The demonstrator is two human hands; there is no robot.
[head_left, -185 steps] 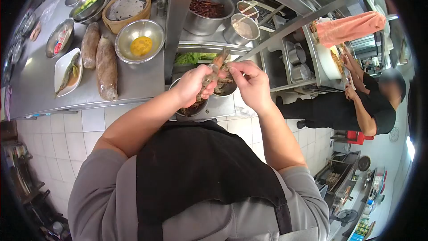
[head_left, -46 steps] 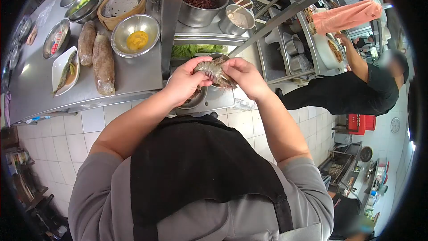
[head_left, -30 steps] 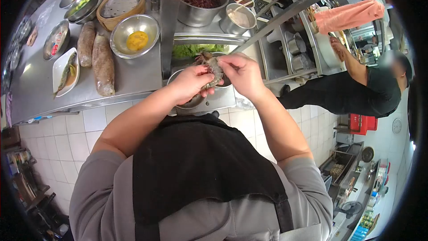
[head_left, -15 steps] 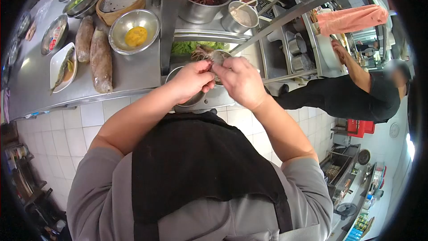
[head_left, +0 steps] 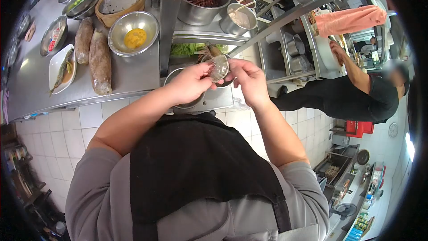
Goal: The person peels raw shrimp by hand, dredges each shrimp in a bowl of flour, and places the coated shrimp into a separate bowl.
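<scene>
The shrimp (head_left: 219,68) is up between the hands, and its shell seems to be still on, so the work on it looks unfinished; I cannot tell whether any shell is loosened. The left hand (head_left: 192,81) grasps it. The right hand (head_left: 249,79) curls beside it, its grip unclear. A metal bowl (head_left: 191,104) sits below; lettuce (head_left: 184,49) lies beyond.

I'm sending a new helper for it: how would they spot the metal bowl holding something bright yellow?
Find the steel counter on the left of the picture. Near its right edge, beside the metal post, the bowl stands just right of two brown wrapped rolls and below the round bamboo steamer. Unlike the neighbouring bowls, it holds a bright yellow, yolk-like pool.
</scene>
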